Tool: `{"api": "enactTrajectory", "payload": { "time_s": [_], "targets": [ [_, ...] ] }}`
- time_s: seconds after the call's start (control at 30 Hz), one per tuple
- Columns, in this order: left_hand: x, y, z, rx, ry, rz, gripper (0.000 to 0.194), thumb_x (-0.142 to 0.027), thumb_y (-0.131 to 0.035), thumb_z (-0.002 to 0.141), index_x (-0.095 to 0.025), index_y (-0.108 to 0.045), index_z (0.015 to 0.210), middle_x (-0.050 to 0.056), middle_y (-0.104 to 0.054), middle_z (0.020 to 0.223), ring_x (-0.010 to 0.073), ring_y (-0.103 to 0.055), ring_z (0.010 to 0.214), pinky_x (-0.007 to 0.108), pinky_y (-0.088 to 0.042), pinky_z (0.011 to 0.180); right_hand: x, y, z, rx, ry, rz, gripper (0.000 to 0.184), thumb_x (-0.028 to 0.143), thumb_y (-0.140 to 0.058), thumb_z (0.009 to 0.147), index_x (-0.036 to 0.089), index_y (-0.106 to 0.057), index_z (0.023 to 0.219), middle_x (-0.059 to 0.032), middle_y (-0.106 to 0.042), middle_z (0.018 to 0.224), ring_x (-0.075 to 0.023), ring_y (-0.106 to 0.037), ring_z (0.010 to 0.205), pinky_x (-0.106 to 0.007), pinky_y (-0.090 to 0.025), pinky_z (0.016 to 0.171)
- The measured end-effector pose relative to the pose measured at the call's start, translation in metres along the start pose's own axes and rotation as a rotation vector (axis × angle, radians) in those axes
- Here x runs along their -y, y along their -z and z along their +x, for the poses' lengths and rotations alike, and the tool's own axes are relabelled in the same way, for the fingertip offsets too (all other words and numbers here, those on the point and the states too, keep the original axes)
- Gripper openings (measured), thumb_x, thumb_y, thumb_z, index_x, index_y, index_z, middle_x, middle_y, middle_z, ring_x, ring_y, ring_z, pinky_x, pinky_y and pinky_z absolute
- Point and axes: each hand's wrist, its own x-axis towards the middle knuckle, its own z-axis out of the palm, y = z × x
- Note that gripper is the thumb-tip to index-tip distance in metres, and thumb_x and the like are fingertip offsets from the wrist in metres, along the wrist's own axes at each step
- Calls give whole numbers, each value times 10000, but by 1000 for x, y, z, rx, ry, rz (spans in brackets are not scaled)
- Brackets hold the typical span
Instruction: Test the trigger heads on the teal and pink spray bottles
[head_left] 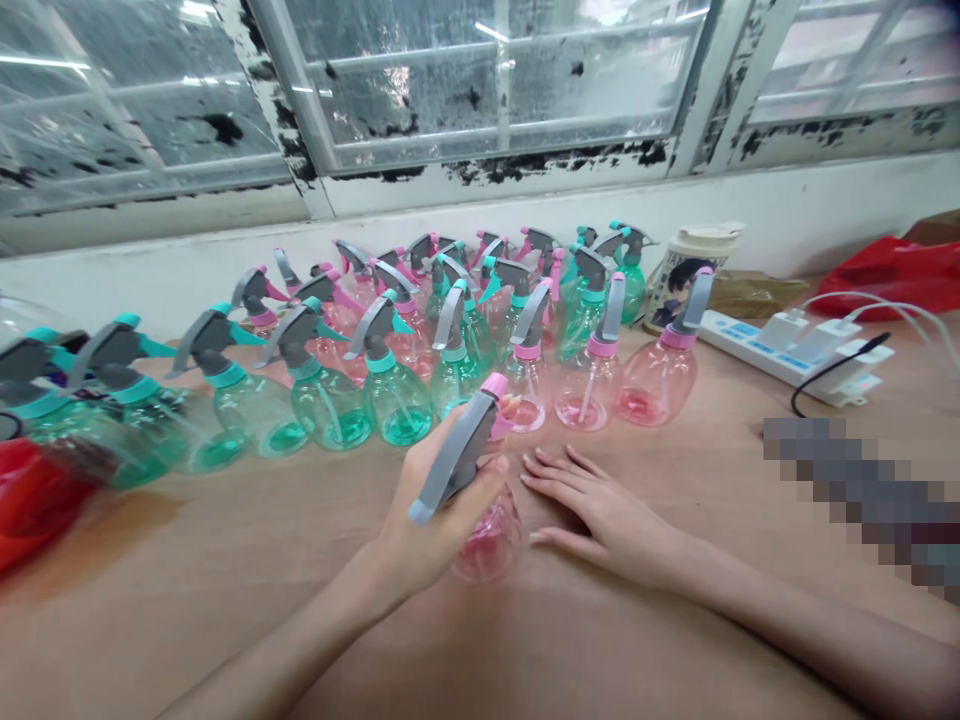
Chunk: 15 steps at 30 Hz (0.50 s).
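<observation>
My left hand [427, 510] is wrapped round the neck of a pink spray bottle [487, 545] with a grey trigger head and pink nozzle. The bottle is near the middle of the wooden table [300, 620], its lower part showing below my fingers. To its right, my right hand [592, 510] lies on the tabletop with fingers stretched out, holding nothing. Just beyond both hands runs a front row of bottles, among them a green spray bottle [401, 405] and a pink spray bottle [589, 385].
Several more green and pink bottles crowd behind, below the window. A patterned cup [679, 285] stands at the back right, beside a white power strip [780, 350] with plugs and cables. Red plastic bags lie at the left edge [37, 500] and far right [892, 275].
</observation>
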Motion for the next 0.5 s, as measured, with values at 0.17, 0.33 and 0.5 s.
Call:
{"api": "enactTrajectory", "payload": {
  "time_s": [0.17,0.33,0.5],
  "targets": [
    [-1,0,1,11,31,-85,148,-275,-581,832,-238,-569,975,-5,-614,815,172,-616,726,302,-530,692,-1,0,0,12,1,-2,622,528,-525,922,227,-413,1454,-97,-467,1475,-284,-358,1399,-565,-209,1170],
    [-7,1,2,33,70,-119,70,-238,-578,789,-228,-548,853,-12,-587,751,170,-608,705,294,-506,658,-1,0,0,21,-8,-18,622,536,-518,922,218,-422,1449,-92,-459,1482,-283,-353,1402,-558,-205,1174],
    [-14,1,3,4,67,-72,80,-269,-553,773,-234,-492,734,-17,-539,666,161,-545,608,290,-447,565,0,0,0,9,-1,-3,616,523,-531,920,235,-415,1454,-93,-460,1481,-288,-353,1402,-565,-203,1172]
  ]
}}
